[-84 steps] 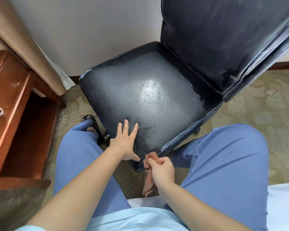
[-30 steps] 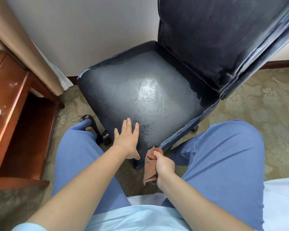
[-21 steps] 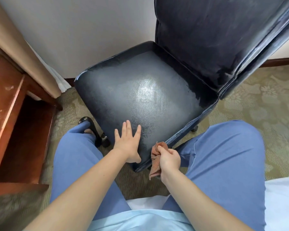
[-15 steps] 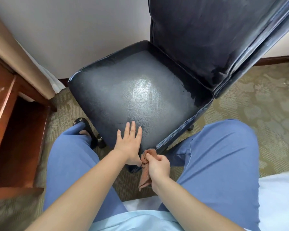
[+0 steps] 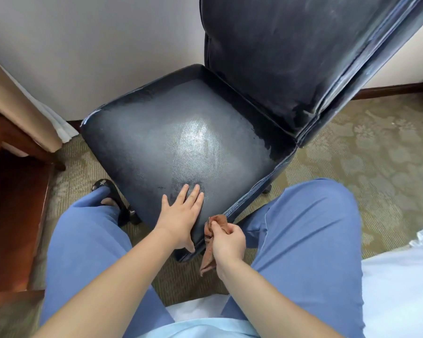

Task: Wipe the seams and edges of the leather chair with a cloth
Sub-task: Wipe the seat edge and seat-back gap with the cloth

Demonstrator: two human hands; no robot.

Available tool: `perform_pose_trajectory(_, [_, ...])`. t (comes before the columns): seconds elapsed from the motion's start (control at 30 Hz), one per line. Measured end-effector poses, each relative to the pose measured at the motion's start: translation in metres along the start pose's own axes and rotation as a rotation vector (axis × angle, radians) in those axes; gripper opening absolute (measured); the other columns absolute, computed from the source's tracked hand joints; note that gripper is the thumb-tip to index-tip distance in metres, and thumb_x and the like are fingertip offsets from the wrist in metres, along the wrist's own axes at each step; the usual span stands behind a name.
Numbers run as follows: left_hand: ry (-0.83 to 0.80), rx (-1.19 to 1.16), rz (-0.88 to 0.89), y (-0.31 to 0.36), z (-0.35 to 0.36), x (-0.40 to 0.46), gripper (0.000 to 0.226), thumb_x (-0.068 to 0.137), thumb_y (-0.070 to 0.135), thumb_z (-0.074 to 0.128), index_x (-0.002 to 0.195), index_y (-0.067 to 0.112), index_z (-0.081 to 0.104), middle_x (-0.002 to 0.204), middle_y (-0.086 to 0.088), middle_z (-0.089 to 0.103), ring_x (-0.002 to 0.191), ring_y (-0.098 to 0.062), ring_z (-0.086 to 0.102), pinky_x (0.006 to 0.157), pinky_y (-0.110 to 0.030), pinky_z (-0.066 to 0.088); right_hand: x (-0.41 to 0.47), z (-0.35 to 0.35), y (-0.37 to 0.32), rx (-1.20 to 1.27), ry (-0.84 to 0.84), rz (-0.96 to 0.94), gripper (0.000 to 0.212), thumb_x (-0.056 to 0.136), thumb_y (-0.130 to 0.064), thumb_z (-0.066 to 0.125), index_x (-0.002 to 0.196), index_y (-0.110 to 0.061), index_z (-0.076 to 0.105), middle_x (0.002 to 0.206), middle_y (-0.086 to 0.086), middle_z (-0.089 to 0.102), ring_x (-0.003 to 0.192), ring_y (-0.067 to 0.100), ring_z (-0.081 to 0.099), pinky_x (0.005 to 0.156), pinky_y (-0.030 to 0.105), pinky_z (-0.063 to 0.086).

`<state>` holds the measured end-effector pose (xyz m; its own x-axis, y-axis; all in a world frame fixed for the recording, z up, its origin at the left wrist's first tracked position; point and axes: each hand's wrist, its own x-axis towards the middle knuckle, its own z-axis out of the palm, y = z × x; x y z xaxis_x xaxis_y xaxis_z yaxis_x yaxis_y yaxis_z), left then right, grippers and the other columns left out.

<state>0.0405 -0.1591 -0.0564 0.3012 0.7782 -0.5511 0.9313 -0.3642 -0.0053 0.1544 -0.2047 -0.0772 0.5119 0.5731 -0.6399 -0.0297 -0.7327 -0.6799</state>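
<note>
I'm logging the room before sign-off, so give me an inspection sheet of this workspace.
Surface: chair seat, dark leather, shiny patch at middle, worn along edges.
Job's things: brown cloth at the seat's near corner seam.
Clutter: nothing seen.
Hands: left hand flat on the seat; right hand grips the cloth.
Cables: nothing seen.
Surroundings: patterned carpet, wooden cabinet, curtain, wall.

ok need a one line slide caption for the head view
Left hand rests flat on the leather chair seat while the right hand presses a brown cloth to its corner seam.
</note>
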Motion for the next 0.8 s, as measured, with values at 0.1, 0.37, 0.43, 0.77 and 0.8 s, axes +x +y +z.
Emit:
perform_pose_trajectory(0.1, [-0.008,0.009,-0.003,0.002,-0.003,0.000,0.137,0.064,0.052,0.082,0.152,0.013,-0.015,0.160,-0.002,-0.023,0.148,-0.027,-0.017,0.113,-0.065,0.015,0.009,-0.005,-0.015,0.072,0.071,-0.018,0.020,0.086,-0.029,0.065,0.099,-0.015,0.060,0.089,0.000,0.063,0.075,0.015,0.055,0.070,0.024,0.038])
perform_pose_trajectory(0.37, [-0.037,0.048,-0.004,0.005,-0.012,0.004,0.131,0.068,0.050,0.081,0.153,0.010,-0.010,0.161,-0.005,-0.016,0.149,-0.030,-0.009,0.112,-0.059,0.026,-0.010,0.001,0.006,-0.084,-0.091,-0.024,0.020,0.086,-0.031,0.065,0.100,-0.019,0.056,0.094,-0.001,0.064,0.078,0.013,0.058,0.069,0.026,0.042])
perform_pose_trajectory(0.43, [-0.037,0.029,-0.007,0.003,-0.011,0.005,0.129,0.069,0.048,0.081,0.153,0.012,-0.010,0.162,-0.003,-0.016,0.149,-0.029,-0.009,0.113,-0.058,0.026,-0.001,-0.002,-0.005,-0.004,-0.016,-0.026,0.017,0.085,-0.027,0.067,0.096,-0.018,0.058,0.091,-0.001,0.065,0.074,0.012,0.057,0.068,0.025,0.041])
perform_pose_trajectory(0.77, [-0.028,0.037,0.004,0.006,-0.018,0.007,0.125,0.069,0.044,0.082,0.154,0.014,-0.003,0.162,-0.008,-0.007,0.149,-0.034,-0.001,0.110,-0.051,0.034,-0.011,-0.002,0.007,-0.053,-0.091,0.012,0.020,0.086,-0.031,0.066,0.093,-0.017,0.053,0.089,0.001,0.063,0.079,0.017,0.060,0.075,0.031,0.049])
perform_pose_trajectory(0.8, [-0.029,0.040,0.008,0.007,-0.017,0.007,0.124,0.069,0.044,0.082,0.154,0.016,-0.003,0.162,-0.009,-0.007,0.148,-0.035,-0.001,0.109,-0.050,0.034,-0.011,-0.001,0.008,-0.040,-0.084,0.012,0.019,0.085,-0.030,0.067,0.092,-0.017,0.054,0.088,0.001,0.064,0.079,0.017,0.060,0.075,0.032,0.050])
